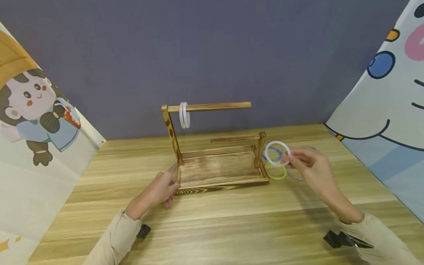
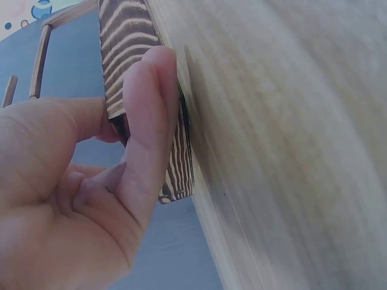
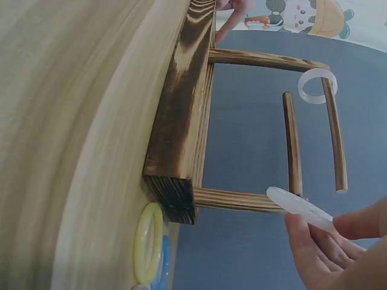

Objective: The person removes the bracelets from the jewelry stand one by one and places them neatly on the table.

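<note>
Your right hand (image 1: 309,165) pinches a white ring (image 1: 276,142) between thumb and fingers, holding it up off the desk (image 1: 225,228) just right of the stand (image 1: 222,186). In the head view that ring shows its round face; in the right wrist view you see it almost edge-on, near the right post (image 1: 260,151).

Your left hand (image 1: 161,187) grips the near left corner of the tray (image 1: 216,167), with one finger reaching along the left side toward the foot of the left post (image 1: 172,136).

Two more white rings (image 1: 181,115) hang side by side on the upper rod (image 1: 220,106), close to the left post. That rod runs from the top of the left post to a free end on the right. The lower rod (image 1: 235,139) runs left from the right post.

On the desk by the tray's right end lie a yellow ring (image 1: 278,179) and, farther back, a blue ring (image 3: 164,263). A clear ring (image 1: 296,179) lies to their right, partly hidden by your right hand. A grey wall (image 1: 212,55) rises behind the desk.
</note>
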The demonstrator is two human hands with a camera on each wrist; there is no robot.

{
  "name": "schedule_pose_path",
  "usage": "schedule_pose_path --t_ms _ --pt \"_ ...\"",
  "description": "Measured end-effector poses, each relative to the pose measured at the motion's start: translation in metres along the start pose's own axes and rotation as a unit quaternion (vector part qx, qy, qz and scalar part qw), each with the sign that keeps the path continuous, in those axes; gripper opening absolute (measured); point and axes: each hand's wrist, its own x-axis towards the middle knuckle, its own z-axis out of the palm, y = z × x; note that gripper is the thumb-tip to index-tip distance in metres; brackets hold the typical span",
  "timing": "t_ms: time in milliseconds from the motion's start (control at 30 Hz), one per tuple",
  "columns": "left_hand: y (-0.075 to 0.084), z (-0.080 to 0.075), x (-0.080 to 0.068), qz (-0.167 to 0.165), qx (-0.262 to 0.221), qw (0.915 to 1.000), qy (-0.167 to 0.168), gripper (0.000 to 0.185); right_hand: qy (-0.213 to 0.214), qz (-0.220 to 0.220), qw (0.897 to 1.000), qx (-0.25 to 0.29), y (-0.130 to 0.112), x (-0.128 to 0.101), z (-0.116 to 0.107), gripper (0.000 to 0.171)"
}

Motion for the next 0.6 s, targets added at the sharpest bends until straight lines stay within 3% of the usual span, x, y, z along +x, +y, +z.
schedule_pose_path --t_ms 300,467,600 --pt "-0.001 0.000 -0.001 -0.002 -0.006 1.0000 -0.002 0.077 -0.051 0.075 0.991 0.102 0.015 -0.011 -0.006 0.030" --pt "0.000 0.000 -0.001 0.000 -0.007 1.0000 -0.005 0.077 -0.062 0.082 0.979 0.178 0.031 -0.016 -0.009 0.023" --pt "0.000 0.000 -0.001 0.000 -0.007 1.0000 -0.005 0.077 -0.075 0.086 0.972 0.204 0.042 -0.017 -0.012 0.025"
